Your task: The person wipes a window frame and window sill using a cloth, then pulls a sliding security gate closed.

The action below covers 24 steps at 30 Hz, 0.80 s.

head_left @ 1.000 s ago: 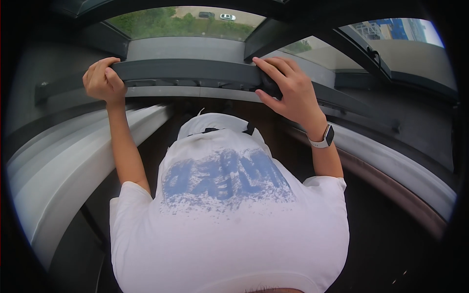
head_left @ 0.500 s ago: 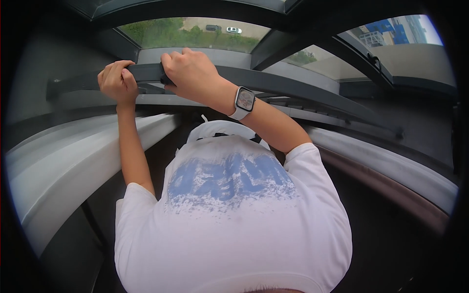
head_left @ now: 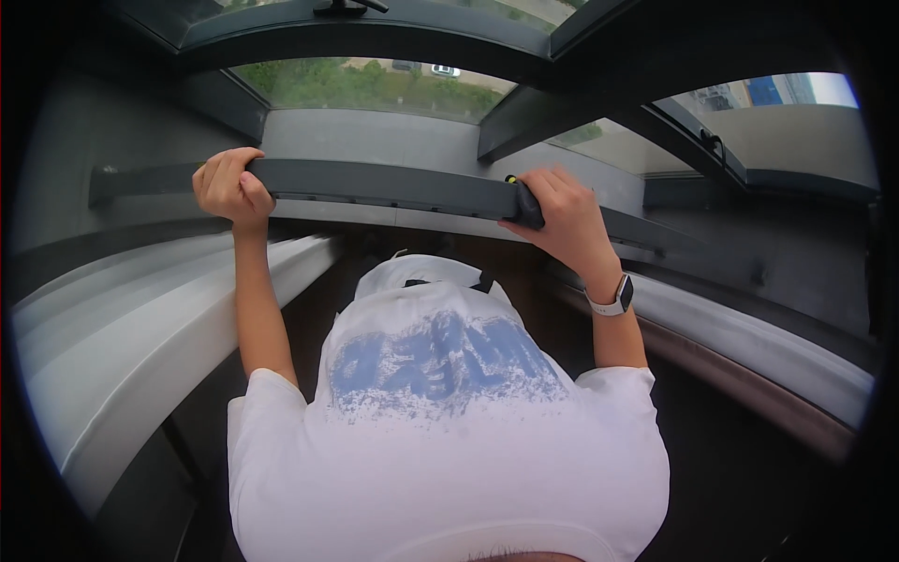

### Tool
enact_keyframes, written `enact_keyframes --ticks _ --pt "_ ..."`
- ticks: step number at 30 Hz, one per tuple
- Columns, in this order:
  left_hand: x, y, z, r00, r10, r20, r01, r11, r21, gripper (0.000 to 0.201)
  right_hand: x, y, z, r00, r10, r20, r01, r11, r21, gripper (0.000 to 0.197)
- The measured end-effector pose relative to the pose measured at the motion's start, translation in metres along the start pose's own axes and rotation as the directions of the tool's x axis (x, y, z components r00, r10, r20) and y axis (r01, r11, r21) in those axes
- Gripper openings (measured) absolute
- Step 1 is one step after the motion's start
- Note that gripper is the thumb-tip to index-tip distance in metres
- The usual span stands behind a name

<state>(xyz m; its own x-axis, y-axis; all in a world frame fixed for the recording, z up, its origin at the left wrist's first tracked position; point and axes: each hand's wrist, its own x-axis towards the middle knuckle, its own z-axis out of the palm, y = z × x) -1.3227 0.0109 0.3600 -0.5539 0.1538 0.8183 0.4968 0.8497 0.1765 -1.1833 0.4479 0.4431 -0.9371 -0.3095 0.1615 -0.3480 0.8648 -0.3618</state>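
Note:
My left hand (head_left: 232, 190) is closed over the left part of a long dark grey rail (head_left: 375, 188) that runs across below the window. A small yellow-green spot shows at that hand's outer edge; what it belongs to is hidden. Farther right along the rail, my right hand (head_left: 565, 217), slightly blurred, grips a dark, rounded, palm-sized object (head_left: 529, 206) against the rail. This object has a yellow-green patch at its top, and my fingers cover part of it. A watch with a pale band (head_left: 613, 297) is on my right wrist.
Framed window panes (head_left: 375, 86) stand beyond the rail, with greenery and a car outside. Black window handles (head_left: 714, 142) stick out from the frames. White curtain-like folds (head_left: 140, 328) hang at the left, and a pale ledge (head_left: 749, 335) runs along the right.
My right hand has slid far to the right along the rail with the dark object, away from my left hand. The left hand keeps its hold; the view has tilted slightly upward.

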Motion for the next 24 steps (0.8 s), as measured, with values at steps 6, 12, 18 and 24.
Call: enact_keyframes --ticks 6,12,18,24 --pt "-0.005 0.0 0.001 0.999 -0.01 -0.05 0.009 1.0 -0.005 0.042 0.043 -0.047 0.036 0.996 -0.087 -0.014 0.085 0.991 -0.099 0.053" --pt "0.007 0.008 0.005 0.997 0.023 -0.073 -0.025 0.999 -0.036 0.033 0.105 -0.11 0.081 0.996 -0.091 0.002 0.091 0.994 -0.062 0.049" --pt "0.009 0.017 -0.017 0.968 -0.219 0.127 0.239 0.956 -0.173 0.027 0.102 -0.113 0.085 0.988 -0.089 -0.123 0.095 0.995 0.043 0.047" --pt "0.106 0.088 -0.116 0.992 -0.044 -0.122 -0.06 0.675 -0.736 0.042 0.101 -0.11 0.088 0.984 -0.129 -0.122 0.131 0.991 0.003 0.047"
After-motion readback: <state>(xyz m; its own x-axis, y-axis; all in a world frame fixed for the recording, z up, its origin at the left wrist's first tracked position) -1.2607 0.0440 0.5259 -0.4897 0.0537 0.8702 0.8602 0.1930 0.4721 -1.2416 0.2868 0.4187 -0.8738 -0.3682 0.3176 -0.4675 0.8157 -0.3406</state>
